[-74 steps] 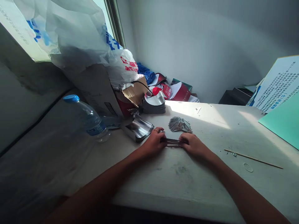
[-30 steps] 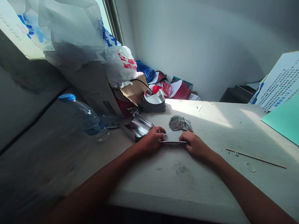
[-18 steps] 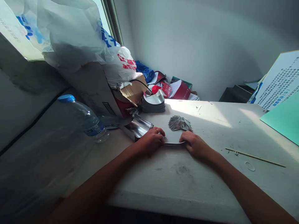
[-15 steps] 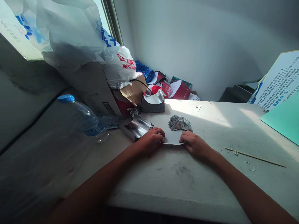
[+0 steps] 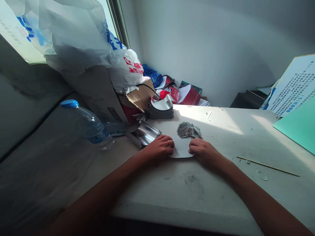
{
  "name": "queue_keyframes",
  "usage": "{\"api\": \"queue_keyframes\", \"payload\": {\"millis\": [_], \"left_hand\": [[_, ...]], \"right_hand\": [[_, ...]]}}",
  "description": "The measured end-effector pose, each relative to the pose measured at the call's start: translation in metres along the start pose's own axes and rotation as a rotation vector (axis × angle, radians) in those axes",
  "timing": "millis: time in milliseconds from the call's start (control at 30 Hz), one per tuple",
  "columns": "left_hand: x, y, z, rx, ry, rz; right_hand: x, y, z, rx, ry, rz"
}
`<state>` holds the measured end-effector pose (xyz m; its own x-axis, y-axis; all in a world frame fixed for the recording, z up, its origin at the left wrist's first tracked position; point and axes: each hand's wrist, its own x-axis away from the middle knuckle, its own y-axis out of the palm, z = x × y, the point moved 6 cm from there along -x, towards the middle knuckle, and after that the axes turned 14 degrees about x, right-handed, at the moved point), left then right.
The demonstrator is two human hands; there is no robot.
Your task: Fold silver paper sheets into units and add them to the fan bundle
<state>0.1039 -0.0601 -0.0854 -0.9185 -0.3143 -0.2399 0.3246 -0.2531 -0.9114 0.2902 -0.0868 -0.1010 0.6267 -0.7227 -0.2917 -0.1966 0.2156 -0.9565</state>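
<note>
"White sheet (image 5: 181, 151) has tipped since the earlier frame, its pale face now showing, at the counter (image 5: 162, 193) between left hand (image 5: 163, 146) and right hand (image 5: 200, 149)."

"And the fingers?"

"Narrow, holding its side edges, as far as the hidden underside allows. Just beyond sits a fanned silvery bundle (image 5: 189, 130)."

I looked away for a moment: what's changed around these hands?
The thin white-faced piece, earlier a narrow dark band, has turned its broad face upward. The left hand and right hand stay at its sides; the fanned silver bundle and clear plastic bottle stayed put.
</note>
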Motion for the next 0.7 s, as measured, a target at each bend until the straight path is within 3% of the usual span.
{"api": "queue_keyframes", "payload": {"millis": [167,400,700], "left_hand": [[-0.003,0.001,0.005,-0.053,-0.010,-0.056],[-0.001,0.000,0.005,-0.079,0.009,-0.029],[0.002,-0.003,0.003,0.012,-0.099,0.011]], "right_hand": [[-0.001,0.003,0.000,0.051,-0.029,-0.017],[0.001,0.002,0.000,0.070,-0.033,-0.022],[0.014,0.000,0.019,-0.085,0.050,-0.169]]}}
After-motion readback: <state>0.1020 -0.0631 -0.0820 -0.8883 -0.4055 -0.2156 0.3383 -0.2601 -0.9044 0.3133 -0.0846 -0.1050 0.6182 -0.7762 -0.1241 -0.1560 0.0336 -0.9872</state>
